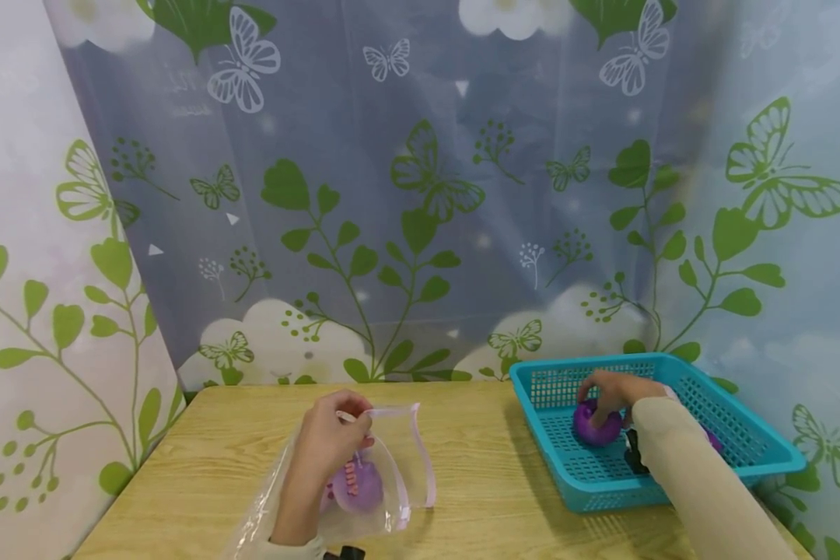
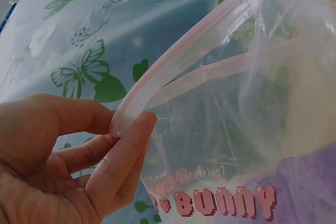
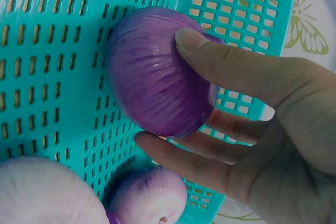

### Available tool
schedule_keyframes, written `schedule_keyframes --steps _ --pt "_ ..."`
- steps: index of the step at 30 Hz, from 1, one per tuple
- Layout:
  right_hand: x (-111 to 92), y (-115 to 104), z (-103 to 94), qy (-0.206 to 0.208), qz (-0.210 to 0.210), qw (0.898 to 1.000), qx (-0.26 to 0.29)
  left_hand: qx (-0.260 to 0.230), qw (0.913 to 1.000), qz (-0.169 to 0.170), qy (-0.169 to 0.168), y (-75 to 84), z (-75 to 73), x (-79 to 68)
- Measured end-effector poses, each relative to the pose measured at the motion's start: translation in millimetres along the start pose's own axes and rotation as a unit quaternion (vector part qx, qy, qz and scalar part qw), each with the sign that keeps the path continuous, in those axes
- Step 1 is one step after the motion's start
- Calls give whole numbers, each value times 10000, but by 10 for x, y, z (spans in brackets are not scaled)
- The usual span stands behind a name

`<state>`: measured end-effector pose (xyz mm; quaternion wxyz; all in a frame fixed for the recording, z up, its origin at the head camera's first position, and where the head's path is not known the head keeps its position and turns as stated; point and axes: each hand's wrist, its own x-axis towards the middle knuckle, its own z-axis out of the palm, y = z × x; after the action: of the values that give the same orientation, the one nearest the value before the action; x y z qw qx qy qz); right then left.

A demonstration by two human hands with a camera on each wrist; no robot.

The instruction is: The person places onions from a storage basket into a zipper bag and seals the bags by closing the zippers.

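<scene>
My left hand (image 1: 329, 435) pinches the top corner of a clear zip bag (image 2: 220, 108) between thumb and fingers. The bag has a pink zip edge, and pink "BUNNY" lettering shows on its front. Its mouth gapes apart in the left wrist view. A purple round thing (image 1: 364, 488) lies inside, partly behind the lettering. Over at the right, my right hand (image 1: 619, 393) reaches into a turquoise plastic basket (image 1: 679, 490). Thumb and fingers grip a red onion (image 3: 157, 74) from its sides. Whether the onion touches the basket floor I cannot tell.
Two more onions lie in the basket: a smaller one (image 3: 149, 198) and a large pale one (image 3: 44, 195). The wooden table (image 1: 476, 443) runs between bag and basket. A printed curtain (image 1: 420, 272) hangs behind the table.
</scene>
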<state>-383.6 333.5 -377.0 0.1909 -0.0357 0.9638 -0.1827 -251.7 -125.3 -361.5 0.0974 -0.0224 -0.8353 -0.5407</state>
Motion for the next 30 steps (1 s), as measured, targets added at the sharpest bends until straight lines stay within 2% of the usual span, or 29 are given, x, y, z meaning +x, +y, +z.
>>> schedule_keyframes --steps 14,22,30 --pt "18 -77 17 14 -169 9996 -224 37 10000 -69 -31 21 -8 -12" --pt "5 -102 22 -46 -168 9998 41 122 9999 -102 -62 35 -5 -20" --pt "-17 -191 -45 -113 -695 9975 63 137 9998 -119 -68 23 0 -12"
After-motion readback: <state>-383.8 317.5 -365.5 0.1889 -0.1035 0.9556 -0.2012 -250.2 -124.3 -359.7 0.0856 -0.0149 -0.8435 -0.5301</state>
